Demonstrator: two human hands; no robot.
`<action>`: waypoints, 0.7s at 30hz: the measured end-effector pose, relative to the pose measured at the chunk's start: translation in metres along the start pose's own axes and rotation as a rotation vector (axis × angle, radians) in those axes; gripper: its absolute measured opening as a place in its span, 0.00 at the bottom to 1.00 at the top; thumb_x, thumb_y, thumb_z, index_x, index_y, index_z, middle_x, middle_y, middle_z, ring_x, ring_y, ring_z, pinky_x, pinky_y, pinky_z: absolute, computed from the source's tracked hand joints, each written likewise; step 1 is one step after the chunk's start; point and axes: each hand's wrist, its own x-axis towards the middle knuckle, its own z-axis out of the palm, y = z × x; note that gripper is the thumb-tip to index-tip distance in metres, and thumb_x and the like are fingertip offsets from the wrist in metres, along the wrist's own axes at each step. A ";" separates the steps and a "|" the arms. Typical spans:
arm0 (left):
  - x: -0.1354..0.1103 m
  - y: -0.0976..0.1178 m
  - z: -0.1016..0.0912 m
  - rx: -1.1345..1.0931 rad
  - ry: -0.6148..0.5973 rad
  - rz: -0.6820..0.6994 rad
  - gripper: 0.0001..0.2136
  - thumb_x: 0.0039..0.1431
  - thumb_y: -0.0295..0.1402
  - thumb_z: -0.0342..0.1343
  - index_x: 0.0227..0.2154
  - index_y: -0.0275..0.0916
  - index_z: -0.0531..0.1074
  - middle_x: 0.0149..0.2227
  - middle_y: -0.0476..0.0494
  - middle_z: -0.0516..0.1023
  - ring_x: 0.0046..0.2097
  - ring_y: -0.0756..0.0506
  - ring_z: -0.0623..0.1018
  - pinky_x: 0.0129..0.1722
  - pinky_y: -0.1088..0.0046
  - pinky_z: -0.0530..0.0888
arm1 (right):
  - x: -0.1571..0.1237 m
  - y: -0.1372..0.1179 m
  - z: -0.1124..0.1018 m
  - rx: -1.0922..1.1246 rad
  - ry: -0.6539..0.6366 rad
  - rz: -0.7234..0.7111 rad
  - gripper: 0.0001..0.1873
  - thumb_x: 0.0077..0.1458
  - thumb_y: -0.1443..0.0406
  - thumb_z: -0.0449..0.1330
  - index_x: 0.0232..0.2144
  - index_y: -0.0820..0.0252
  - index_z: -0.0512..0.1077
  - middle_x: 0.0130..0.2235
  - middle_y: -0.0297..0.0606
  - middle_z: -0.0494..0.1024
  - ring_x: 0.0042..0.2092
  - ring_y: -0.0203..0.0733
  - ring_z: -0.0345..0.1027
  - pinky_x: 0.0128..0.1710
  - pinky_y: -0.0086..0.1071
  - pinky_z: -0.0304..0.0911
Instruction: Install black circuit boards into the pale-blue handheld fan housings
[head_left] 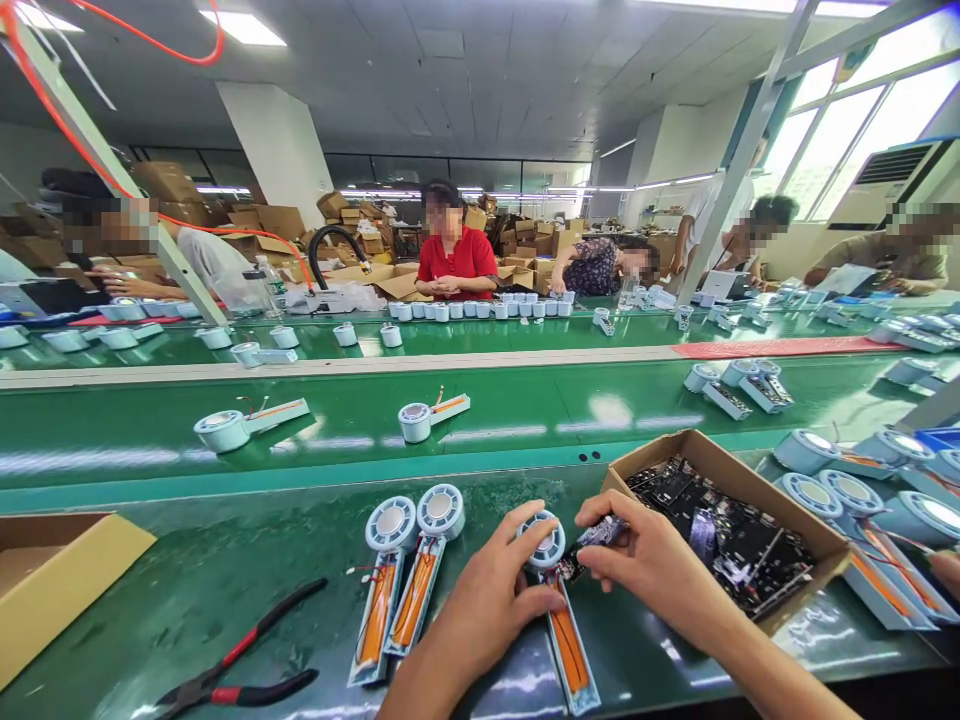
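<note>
My left hand (495, 580) lies over a light-blue handheld fan (571, 650), thumb and fingers gripping it around its round head. The fan's handle is open and shows an orange battery and thin wires. Close to the fan head, my right hand (645, 545) pinches a small black circuit board (577, 555), partly hidden by the fingers. Whether the board touches the fan's wires I cannot tell. Left of my left hand, two similar fans (390, 525) lie side by side with orange batteries showing.
A cardboard box (832, 575) of black circuit boards stands right of my hands. Red-and-black pliers (225, 665) and another box (82, 590) lie left. More fans (817, 495) crowd the right. Beyond runs a green conveyor belt (525, 400) with fan parts; several people sit across it.
</note>
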 end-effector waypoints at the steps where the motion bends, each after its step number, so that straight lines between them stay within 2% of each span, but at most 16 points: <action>1: -0.001 -0.001 0.002 0.009 0.011 -0.005 0.26 0.59 0.34 0.64 0.61 0.53 0.68 0.70 0.43 0.60 0.32 0.50 0.79 0.40 0.68 0.81 | -0.004 0.005 -0.003 0.012 -0.026 0.025 0.08 0.56 0.69 0.61 0.40 0.56 0.69 0.34 0.30 0.77 0.26 0.35 0.73 0.30 0.29 0.69; 3: -0.003 -0.002 0.004 0.045 0.015 -0.004 0.26 0.61 0.34 0.60 0.62 0.54 0.66 0.70 0.44 0.59 0.32 0.51 0.79 0.43 0.66 0.81 | -0.009 0.012 -0.009 -0.120 -0.050 -0.037 0.09 0.57 0.70 0.62 0.41 0.57 0.70 0.38 0.32 0.77 0.28 0.35 0.74 0.32 0.30 0.70; 5: -0.005 0.001 0.006 0.096 0.021 0.002 0.26 0.61 0.31 0.58 0.62 0.54 0.65 0.70 0.45 0.59 0.33 0.50 0.80 0.47 0.64 0.80 | -0.012 0.012 -0.015 -0.429 -0.065 -0.218 0.06 0.60 0.69 0.62 0.41 0.56 0.72 0.37 0.34 0.76 0.32 0.39 0.73 0.34 0.33 0.69; 7: -0.005 0.003 0.007 0.145 0.034 0.004 0.27 0.61 0.29 0.57 0.62 0.53 0.64 0.71 0.45 0.59 0.41 0.46 0.81 0.52 0.61 0.78 | -0.012 0.008 -0.021 -0.761 -0.094 -0.427 0.02 0.63 0.67 0.61 0.40 0.56 0.73 0.37 0.37 0.76 0.37 0.44 0.72 0.38 0.37 0.67; 9: -0.005 0.004 0.010 0.163 0.049 0.004 0.28 0.60 0.28 0.57 0.62 0.52 0.64 0.71 0.45 0.59 0.47 0.45 0.81 0.55 0.60 0.77 | -0.010 0.001 -0.026 -0.991 -0.135 -0.582 0.04 0.65 0.67 0.59 0.36 0.58 0.73 0.39 0.40 0.75 0.38 0.45 0.70 0.40 0.41 0.64; 12: -0.005 0.001 0.014 0.129 0.055 0.003 0.27 0.62 0.27 0.56 0.63 0.53 0.63 0.71 0.44 0.58 0.37 0.49 0.81 0.51 0.62 0.80 | -0.008 -0.009 -0.029 -1.145 -0.216 -0.683 0.08 0.65 0.71 0.55 0.33 0.60 0.71 0.37 0.41 0.75 0.37 0.46 0.69 0.41 0.42 0.62; 13: -0.005 -0.001 0.015 0.112 0.062 0.004 0.27 0.62 0.28 0.56 0.63 0.53 0.63 0.71 0.43 0.58 0.35 0.50 0.81 0.51 0.61 0.80 | -0.009 -0.011 -0.028 -1.134 -0.241 -0.666 0.09 0.65 0.73 0.54 0.33 0.60 0.71 0.34 0.40 0.75 0.36 0.45 0.69 0.40 0.41 0.62; 14: -0.004 -0.003 0.015 0.099 0.073 0.008 0.26 0.63 0.29 0.56 0.63 0.53 0.64 0.71 0.43 0.58 0.38 0.49 0.82 0.52 0.60 0.79 | -0.010 -0.012 -0.026 -1.078 -0.255 -0.605 0.10 0.65 0.73 0.53 0.34 0.60 0.72 0.32 0.39 0.76 0.34 0.44 0.69 0.38 0.39 0.62; 16: -0.004 -0.008 0.016 0.092 0.102 0.021 0.24 0.65 0.31 0.56 0.63 0.52 0.64 0.70 0.43 0.60 0.52 0.43 0.80 0.58 0.57 0.75 | -0.015 -0.009 -0.018 -0.832 -0.246 -0.390 0.11 0.67 0.71 0.51 0.41 0.58 0.73 0.30 0.34 0.76 0.30 0.40 0.70 0.32 0.33 0.62; 18: -0.003 -0.011 0.016 0.098 0.125 0.029 0.22 0.67 0.33 0.55 0.63 0.51 0.65 0.69 0.43 0.62 0.63 0.41 0.72 0.62 0.56 0.70 | -0.022 0.000 -0.009 -0.540 -0.201 -0.199 0.14 0.71 0.68 0.48 0.47 0.54 0.72 0.31 0.31 0.79 0.31 0.37 0.73 0.31 0.28 0.64; 19: -0.003 -0.011 0.016 0.098 0.134 0.029 0.21 0.67 0.34 0.54 0.62 0.51 0.66 0.69 0.43 0.62 0.65 0.41 0.70 0.64 0.56 0.69 | -0.025 0.006 -0.005 -0.444 -0.185 -0.157 0.14 0.72 0.66 0.48 0.49 0.52 0.72 0.34 0.31 0.80 0.34 0.37 0.75 0.34 0.27 0.66; 21: -0.004 -0.010 0.017 0.084 0.152 0.016 0.20 0.67 0.33 0.54 0.61 0.50 0.68 0.68 0.43 0.64 0.65 0.41 0.70 0.64 0.55 0.68 | -0.033 0.017 0.002 -0.427 -0.164 -0.187 0.12 0.71 0.63 0.52 0.52 0.52 0.72 0.40 0.33 0.80 0.40 0.40 0.77 0.40 0.29 0.69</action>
